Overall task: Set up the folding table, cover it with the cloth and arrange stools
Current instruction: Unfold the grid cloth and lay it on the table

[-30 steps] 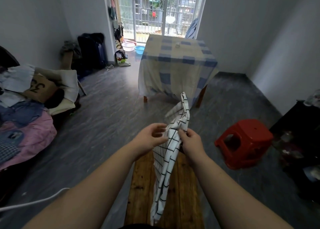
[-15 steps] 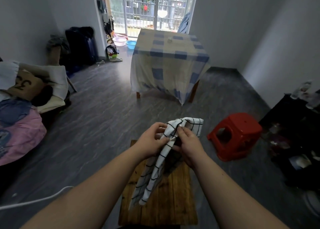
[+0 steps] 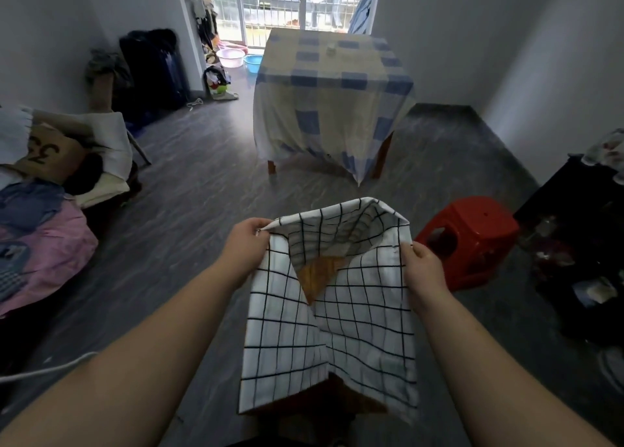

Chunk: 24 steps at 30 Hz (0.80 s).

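Note:
A white cloth with a black grid (image 3: 354, 328) is spread between both hands above a small wooden table (image 3: 319, 272), whose top shows through a gap in the folds. My left hand (image 3: 244, 245) pinches the cloth's upper left corner. My right hand (image 3: 422, 271) grips its right edge. The far edge of the cloth is folded back toward me. A red plastic stool (image 3: 472, 240) stands on the floor just right of the cloth.
A bigger table under a yellow and blue checked cloth (image 3: 329, 99) stands ahead by the balcony door. A bed with pillows and clothes (image 3: 40, 210) fills the left side. A dark cabinet (image 3: 580, 244) stands at the right. A white cable (image 3: 44, 372) crosses lower left.
The cloth was bunched between both hands held close together. My hands have moved apart and the cloth now hangs open and wide over the wooden table.

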Each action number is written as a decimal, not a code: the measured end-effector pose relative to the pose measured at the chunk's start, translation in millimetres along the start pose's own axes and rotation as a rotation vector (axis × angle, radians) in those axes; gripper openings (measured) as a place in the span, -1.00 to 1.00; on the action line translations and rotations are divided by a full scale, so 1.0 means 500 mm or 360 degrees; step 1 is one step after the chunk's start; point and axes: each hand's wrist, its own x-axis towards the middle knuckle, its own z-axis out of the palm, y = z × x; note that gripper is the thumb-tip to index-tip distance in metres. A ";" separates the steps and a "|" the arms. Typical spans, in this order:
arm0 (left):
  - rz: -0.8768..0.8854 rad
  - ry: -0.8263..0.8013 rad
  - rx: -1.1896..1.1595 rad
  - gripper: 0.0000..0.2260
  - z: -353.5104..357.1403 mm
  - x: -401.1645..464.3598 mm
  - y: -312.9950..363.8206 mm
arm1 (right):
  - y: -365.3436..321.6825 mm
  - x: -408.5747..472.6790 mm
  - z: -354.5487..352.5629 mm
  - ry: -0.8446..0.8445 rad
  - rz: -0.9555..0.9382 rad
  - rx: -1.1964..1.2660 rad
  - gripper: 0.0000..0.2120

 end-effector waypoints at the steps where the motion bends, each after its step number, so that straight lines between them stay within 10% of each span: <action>1: -0.0046 -0.0039 -0.0097 -0.73 -0.001 0.001 -0.002 | -0.005 -0.002 -0.001 -0.0015 0.0010 -0.0011 -0.73; 9: -0.0438 -0.0046 -0.0804 -0.69 0.042 0.015 0.000 | -0.014 -0.018 0.053 -0.0142 -0.0143 -0.0425 -0.62; 12: -0.0599 0.0032 -0.0962 -0.70 0.062 0.019 -0.016 | 0.016 -0.088 0.085 -0.0578 -0.0122 -0.0387 -0.79; 17: -0.0756 0.0164 -0.1245 -0.70 0.080 0.019 -0.028 | 0.074 -0.177 0.105 -0.1214 -0.0021 -0.0563 -0.37; 24: -0.0833 0.0254 -0.1419 -0.67 0.093 0.020 -0.031 | 0.112 -0.219 0.165 -0.1038 -0.0079 -0.0807 -0.32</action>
